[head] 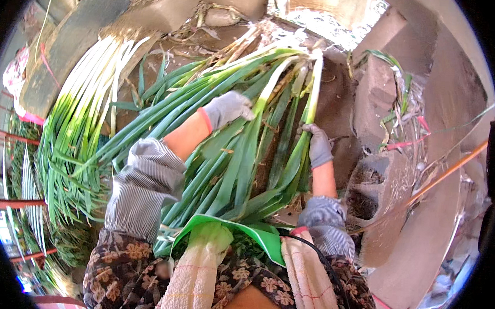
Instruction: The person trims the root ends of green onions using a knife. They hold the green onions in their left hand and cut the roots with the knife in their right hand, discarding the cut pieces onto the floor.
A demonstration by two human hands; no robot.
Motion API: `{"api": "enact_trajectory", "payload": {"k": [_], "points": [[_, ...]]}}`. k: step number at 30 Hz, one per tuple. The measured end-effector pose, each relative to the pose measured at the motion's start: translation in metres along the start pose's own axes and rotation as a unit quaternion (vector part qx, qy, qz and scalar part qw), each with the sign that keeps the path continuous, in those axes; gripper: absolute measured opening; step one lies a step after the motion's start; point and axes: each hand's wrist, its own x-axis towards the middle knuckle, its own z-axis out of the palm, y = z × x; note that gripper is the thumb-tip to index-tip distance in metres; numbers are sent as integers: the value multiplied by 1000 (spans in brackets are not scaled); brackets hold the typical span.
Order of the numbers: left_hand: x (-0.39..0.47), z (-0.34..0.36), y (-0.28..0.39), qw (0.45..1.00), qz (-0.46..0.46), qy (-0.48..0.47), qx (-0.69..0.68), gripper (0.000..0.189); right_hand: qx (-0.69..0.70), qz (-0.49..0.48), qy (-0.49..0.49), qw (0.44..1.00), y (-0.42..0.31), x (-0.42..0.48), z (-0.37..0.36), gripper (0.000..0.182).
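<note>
Both my hands wear grey gloves over a spread heap of long green onions (184, 93) with white stems and broad green leaves. My left hand (229, 108) closes around the pale green part of one stalk, slightly left of the heap's middle. On the heap's right side, my right hand (317, 145) grips another green onion stalk (314, 87) below its white stem. The roots and white ends lie away from me, and the leaves point toward my lap. A neat bundle of cleaned green onions (84, 106) lies at the left, roots outward.
A hollow concrete block (368, 188) and a brick (377, 83) stand at the right, beside dry leaf scraps and pink string (409, 141). An orange rod (445, 175) slants across there. A curved wooden board (65, 51) is at the upper left. A green apron (264, 240) covers my lap.
</note>
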Motion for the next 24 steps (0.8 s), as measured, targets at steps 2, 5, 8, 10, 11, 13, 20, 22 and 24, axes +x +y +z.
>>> {"api": "enact_trajectory", "payload": {"k": [2, 5, 8, 10, 11, 13, 20, 22, 24], "points": [[8, 4, -2, 995, 94, 14, 38, 52, 62, 13, 4, 998, -31, -40, 57, 19], [18, 19, 32, 994, 94, -20, 53, 48, 58, 9, -26, 998, 21, -23, 67, 24], [20, 25, 25, 996, 61, -55, 41, 34, 208, 51, -34, 976, -33, -71, 135, 26], [19, 13, -5, 992, 119, 21, 28, 30, 93, 82, -59, 991, -18, -59, 115, 29], [17, 4, -12, 986, 92, 127, 64, 29, 36, 95, -66, 993, -11, -51, 98, 30], [23, -30, -16, 945, -57, 266, 183, 32, 94, -3, -70, 993, 22, -35, 51, 29], [48, -33, -49, 878, -63, 212, 425, 31, 187, 82, -146, 968, -31, -66, 44, 33], [57, -34, -50, 872, -108, 197, 435, 31, 155, 55, -140, 976, -40, -72, 59, 34], [65, -44, -45, 889, -148, 163, 401, 30, 210, 60, -163, 962, -56, -78, 61, 38]]}}
